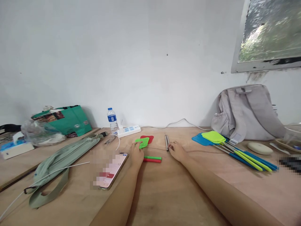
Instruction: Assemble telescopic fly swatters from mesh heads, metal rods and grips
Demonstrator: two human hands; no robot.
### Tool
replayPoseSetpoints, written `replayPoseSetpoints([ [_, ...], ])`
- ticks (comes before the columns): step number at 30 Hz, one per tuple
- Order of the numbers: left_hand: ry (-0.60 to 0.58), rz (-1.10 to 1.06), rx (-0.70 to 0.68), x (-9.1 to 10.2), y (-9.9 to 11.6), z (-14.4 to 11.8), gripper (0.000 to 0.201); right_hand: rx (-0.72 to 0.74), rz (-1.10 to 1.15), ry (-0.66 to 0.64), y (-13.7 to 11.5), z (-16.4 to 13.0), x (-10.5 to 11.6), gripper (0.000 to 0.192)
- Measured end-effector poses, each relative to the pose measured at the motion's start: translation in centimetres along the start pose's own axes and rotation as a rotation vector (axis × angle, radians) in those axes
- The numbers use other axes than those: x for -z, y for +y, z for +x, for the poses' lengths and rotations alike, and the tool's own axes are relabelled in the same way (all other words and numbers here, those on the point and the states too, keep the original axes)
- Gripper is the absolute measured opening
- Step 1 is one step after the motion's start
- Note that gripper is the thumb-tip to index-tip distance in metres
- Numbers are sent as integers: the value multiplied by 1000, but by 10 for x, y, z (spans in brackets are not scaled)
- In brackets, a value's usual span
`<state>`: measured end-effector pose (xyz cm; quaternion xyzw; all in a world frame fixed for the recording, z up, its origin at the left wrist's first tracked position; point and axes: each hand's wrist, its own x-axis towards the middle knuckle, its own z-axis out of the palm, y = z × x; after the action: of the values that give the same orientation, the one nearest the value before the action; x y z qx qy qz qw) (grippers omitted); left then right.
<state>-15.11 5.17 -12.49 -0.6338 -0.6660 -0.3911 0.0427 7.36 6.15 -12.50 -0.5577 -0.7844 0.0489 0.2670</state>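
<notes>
My left hand (137, 154) rests on the table with its fingers stretched out onto the left edge of a green mesh fly swatter head (144, 142). A red swatter head (150, 138) lies partly under the green one. Just right of my left wrist, a green handle (154, 158) and a red handle (154, 160) lie side by side. My right hand (176, 151) has its fingers bent and closed against the lower right side of thin metal rods (166, 142), which lie together on the table, pointing away from me.
Blue and yellow-green fly swatters (213, 137) lie at the right before a grey backpack (246, 113). On the left are a phone (114, 171), a grey-green bag (63, 160) with a strap, a water bottle (112, 121), a power strip (129, 131) and a green shopping bag (75, 121).
</notes>
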Motion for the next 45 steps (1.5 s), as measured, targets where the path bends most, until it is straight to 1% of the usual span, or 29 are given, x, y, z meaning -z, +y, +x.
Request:
replayPoseSetpoints([
  [3,-35,20,47,-2,-6,2,46,-32,-54,-20,2,-2,1,18],
  [5,-48,31,69,-4,-8,3,43,-82,-101,-28,4,-5,3,18],
  [8,-71,47,102,-6,-11,4,36,-175,-166,-42,8,-7,7,20],
  [11,-91,76,126,-7,-12,7,32,-234,-204,-61,14,-9,12,25],
  [13,-101,106,139,-7,-11,9,31,-247,-213,-75,16,-10,15,27],
  [17,-126,173,150,-9,-9,12,27,-229,-196,-95,17,-11,17,26],
  [20,-149,197,144,-11,-9,15,26,-234,-148,-78,19,-12,15,26],
  [25,-161,188,127,-13,-13,19,24,-296,22,18,27,-9,9,29],
  [30,-138,170,123,-16,-21,21,23,-293,283,149,35,-2,4,36],
  [33,-96,110,100,-21,-27,20,21,-281,436,198,37,1,2,40],
  [36,-14,5,93,-25,-33,20,19,-242,724,224,38,2,-1,42],
  [38,39,-94,93,-27,-35,20,19,-221,896,205,37,2,-3,43],
  [39,57,-148,85,-27,-36,20,20,-224,947,177,37,3,-4,44],
  [42,74,-288,74,-25,-37,19,28,-252,1037,67,35,4,-7,46],
  [45,64,-376,146,-21,-37,19,37,-273,1065,21,35,5,-11,48],
])
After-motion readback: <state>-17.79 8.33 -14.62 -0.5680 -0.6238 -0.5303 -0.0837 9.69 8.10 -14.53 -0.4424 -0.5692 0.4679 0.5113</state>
